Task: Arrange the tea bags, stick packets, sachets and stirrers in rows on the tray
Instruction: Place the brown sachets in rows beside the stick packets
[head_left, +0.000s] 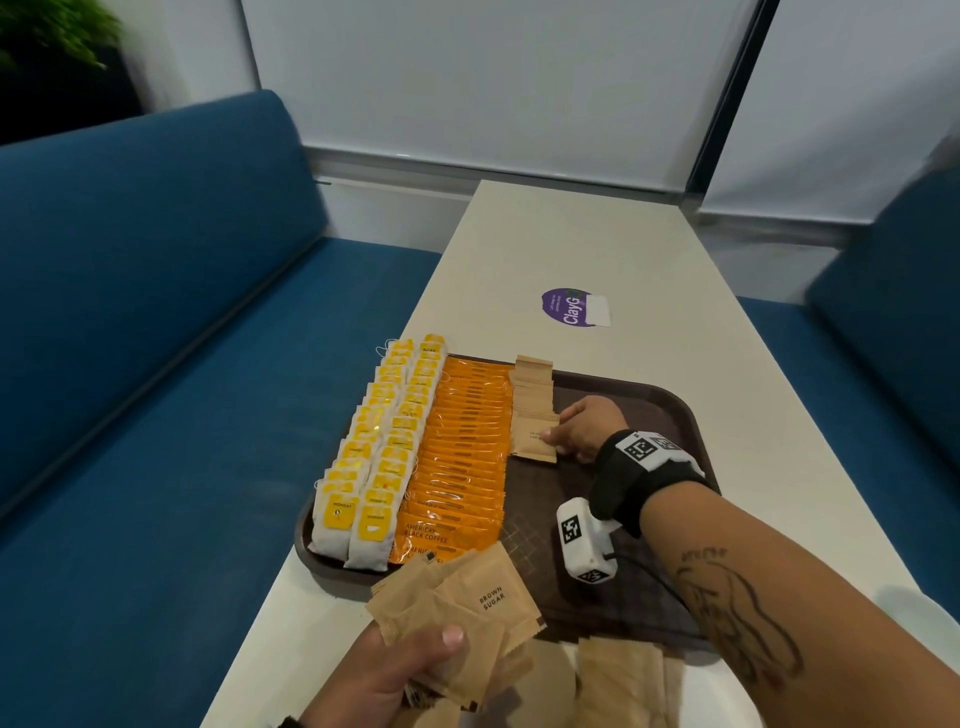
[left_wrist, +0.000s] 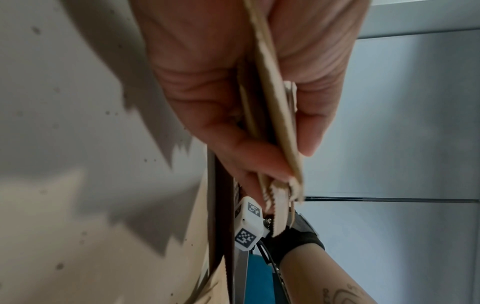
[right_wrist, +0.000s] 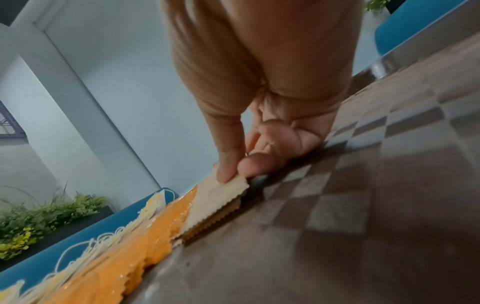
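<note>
We see a long pale worktop (head_left: 597, 249) running away from us between two blue upholstered benches, one on the left (head_left: 156, 312) and one on the right (head_left: 893, 322). On the worktop, well beyond the near end, lies a round purple sticker (head_left: 569, 307) with white lettering and a white rectangular patch at its right side. Behind it all we see pale window blinds (head_left: 493, 83) split by a dark frame (head_left: 727, 98). Green foliage (head_left: 52, 31) sits blurred in the top left corner.
</note>
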